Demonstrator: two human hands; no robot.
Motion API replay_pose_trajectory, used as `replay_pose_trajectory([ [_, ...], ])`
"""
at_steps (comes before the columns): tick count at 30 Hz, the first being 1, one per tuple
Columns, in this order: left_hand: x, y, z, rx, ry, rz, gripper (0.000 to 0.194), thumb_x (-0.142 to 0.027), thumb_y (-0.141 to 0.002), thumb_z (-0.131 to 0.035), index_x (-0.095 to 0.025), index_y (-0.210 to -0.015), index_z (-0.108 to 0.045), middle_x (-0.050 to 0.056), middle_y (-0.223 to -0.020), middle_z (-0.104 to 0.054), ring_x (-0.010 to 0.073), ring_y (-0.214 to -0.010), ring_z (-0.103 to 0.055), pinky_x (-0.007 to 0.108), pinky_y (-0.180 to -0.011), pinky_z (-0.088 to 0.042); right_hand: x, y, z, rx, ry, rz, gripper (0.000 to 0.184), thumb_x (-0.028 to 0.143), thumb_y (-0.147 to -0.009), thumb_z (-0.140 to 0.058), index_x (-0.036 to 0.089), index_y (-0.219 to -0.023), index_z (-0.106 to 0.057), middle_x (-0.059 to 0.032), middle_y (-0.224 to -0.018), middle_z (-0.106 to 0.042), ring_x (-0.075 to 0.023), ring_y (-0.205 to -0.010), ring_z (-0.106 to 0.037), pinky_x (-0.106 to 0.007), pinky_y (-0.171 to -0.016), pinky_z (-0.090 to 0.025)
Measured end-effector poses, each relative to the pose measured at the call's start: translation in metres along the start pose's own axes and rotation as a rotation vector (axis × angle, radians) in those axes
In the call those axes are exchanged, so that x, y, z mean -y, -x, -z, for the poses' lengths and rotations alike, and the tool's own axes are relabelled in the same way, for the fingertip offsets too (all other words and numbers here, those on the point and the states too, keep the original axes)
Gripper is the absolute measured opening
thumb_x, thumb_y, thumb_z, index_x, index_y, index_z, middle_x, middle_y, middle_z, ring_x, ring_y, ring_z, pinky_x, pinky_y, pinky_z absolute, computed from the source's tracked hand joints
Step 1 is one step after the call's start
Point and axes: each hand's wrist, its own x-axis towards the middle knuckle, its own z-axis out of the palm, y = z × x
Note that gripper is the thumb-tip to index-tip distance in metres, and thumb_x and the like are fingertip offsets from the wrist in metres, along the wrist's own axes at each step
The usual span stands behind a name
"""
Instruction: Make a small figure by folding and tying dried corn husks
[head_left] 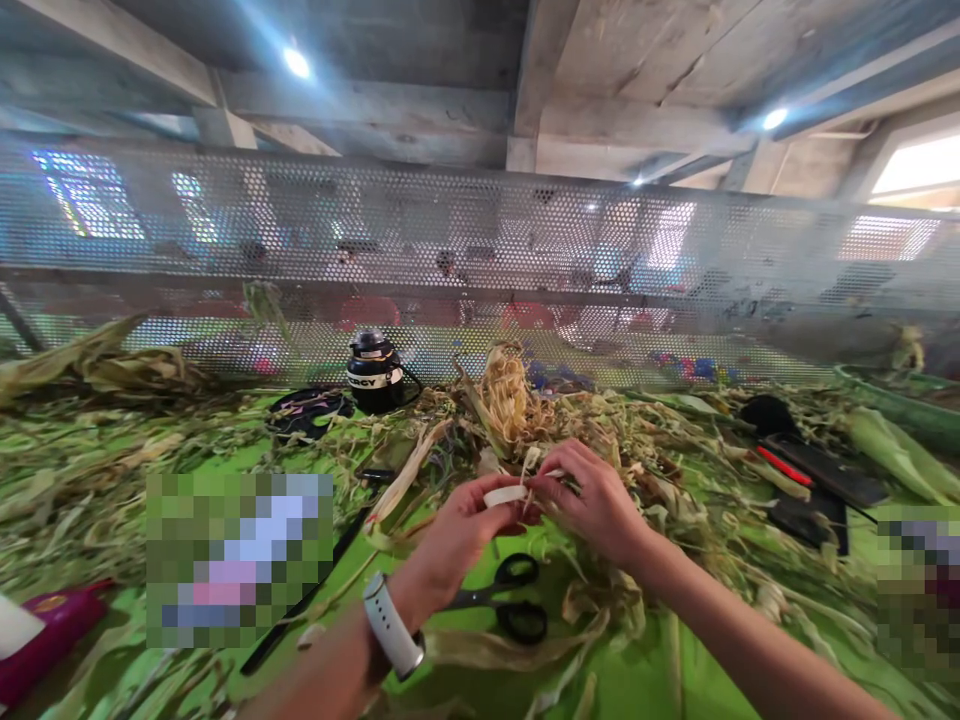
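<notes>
In the middle of the head view, my left hand [469,525] is closed with a white, band-like piece [505,495], perhaps a small tape roll, between thumb and fingers. My right hand [592,500] meets it fingertip to fingertip, pinching a thin pale strand [531,464]. Exactly how strand and band join is hidden by the fingers. Beneath the hands, black-handled scissors [521,618] lie on the green surface, their blades partly behind my left wrist. A dry corn husk strip [416,475] rests left of the hands. Just beyond them stands a bundle of pale dry fibres [506,395].
Husk scraps [660,450] litter the green tabletop [637,660]. A black jar-like container [377,375] stands near the perforated metal partition [435,240]. Dark items with a red strip [784,465] lie right, near a green basin [900,400]. A magenta object [56,630] sits at left.
</notes>
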Motion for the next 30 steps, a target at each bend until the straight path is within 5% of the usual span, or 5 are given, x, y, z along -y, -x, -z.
replay_pose_trajectory([
  [7, 0.006, -0.006, 0.005, 0.01, -0.009, -0.034, 0.028, -0.028, -0.06, -0.079, -0.012, -0.08, -0.068, 0.003, -0.07, -0.068, 0.0134, -0.067, -0.061, 0.026, -0.071, -0.047, 0.002, 0.002, -0.006, 0.018, -0.13, -0.205, 0.024, 0.038, -0.083, -0.059, 0.018, -0.071, -0.056, 0.0003, -0.067, -0.06, -0.0128, -0.062, -0.055, -0.022, -0.058, -0.041],
  [14, 0.001, -0.012, 0.013, -0.157, -0.007, -0.059, 0.028, -0.026, -0.061, -0.077, -0.017, -0.081, -0.059, -0.001, -0.069, -0.066, 0.0103, -0.062, -0.057, 0.02, -0.057, -0.044, 0.001, 0.002, -0.011, 0.158, -0.312, -0.486, 0.05, 0.046, -0.081, -0.058, 0.015, -0.119, -0.043, 0.0036, -0.061, -0.059, -0.0119, -0.048, -0.052, -0.021, -0.045, -0.036],
  [19, 0.0, -0.014, 0.019, -0.195, -0.144, -0.086, 0.022, -0.027, -0.065, -0.071, -0.015, -0.082, -0.062, 0.0, -0.069, -0.066, 0.0105, -0.06, -0.056, 0.021, -0.056, -0.043, 0.009, 0.003, -0.006, 0.188, -0.022, -0.264, 0.019, 0.033, -0.088, -0.054, 0.017, -0.095, -0.064, -0.0011, -0.07, -0.063, -0.0138, -0.064, -0.057, -0.023, -0.059, -0.039],
  [25, 0.006, -0.018, 0.026, -0.194, -0.368, -0.238, 0.023, -0.029, -0.068, -0.068, -0.017, -0.085, -0.059, 0.001, -0.07, -0.066, 0.0152, -0.064, -0.058, 0.025, -0.058, -0.044, 0.023, 0.007, -0.001, 0.296, 0.268, 0.081, 0.021, 0.025, -0.09, -0.051, 0.017, -0.076, -0.065, -0.0037, -0.074, -0.059, -0.0157, -0.07, -0.055, -0.025, -0.062, -0.039],
  [30, 0.004, -0.014, 0.023, 0.085, -0.577, -0.21, 0.015, -0.027, -0.072, -0.062, -0.015, -0.081, -0.066, 0.002, -0.073, -0.064, 0.0135, -0.065, -0.053, 0.024, -0.062, -0.042, 0.023, 0.005, 0.004, 0.132, 0.306, 0.244, 0.02, 0.024, -0.093, -0.044, 0.017, -0.084, -0.06, -0.0083, -0.091, -0.061, -0.0186, -0.084, -0.054, -0.03, -0.077, -0.04],
])
